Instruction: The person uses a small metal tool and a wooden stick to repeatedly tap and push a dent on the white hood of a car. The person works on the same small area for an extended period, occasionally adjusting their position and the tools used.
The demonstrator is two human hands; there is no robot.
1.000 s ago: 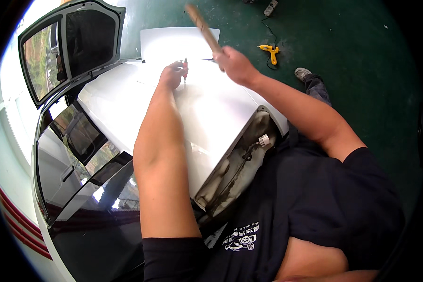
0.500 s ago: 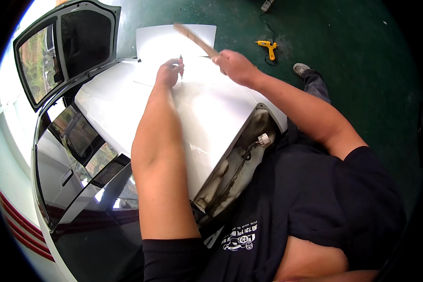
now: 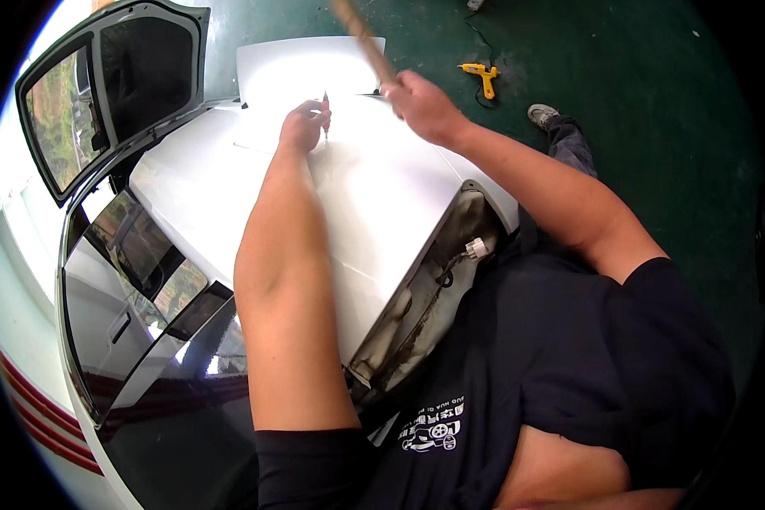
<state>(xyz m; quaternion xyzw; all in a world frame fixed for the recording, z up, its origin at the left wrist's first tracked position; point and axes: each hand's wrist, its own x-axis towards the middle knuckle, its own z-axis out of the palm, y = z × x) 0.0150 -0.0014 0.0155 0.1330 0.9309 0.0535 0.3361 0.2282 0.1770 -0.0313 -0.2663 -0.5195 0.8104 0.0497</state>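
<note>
My left hand (image 3: 303, 126) is closed round a slim red pen-shaped punch (image 3: 325, 112). The punch stands nearly upright, its thin tip pointing down at the white car body panel (image 3: 382, 195); I cannot tell whether it touches. To the right and above the panel, my right hand (image 3: 425, 106) grips the lower end of a wooden stick (image 3: 364, 38). The stick slants up and left, blurred, past the punch's top without touching it, and its far end reaches the upper edge of the view.
An open car door (image 3: 110, 93) stands at the far left. Beside my body lies an uncovered lamp recess (image 3: 425, 289) with a white connector (image 3: 476, 247). A yellow glue gun (image 3: 483, 78) with a cable rests on the green floor, near a person's shoe (image 3: 542, 116).
The wooden stick has swung upward, away from the punch, and my right hand has shifted slightly right. My left hand keeps the punch in nearly the same place. The whole view has shifted a little.
</note>
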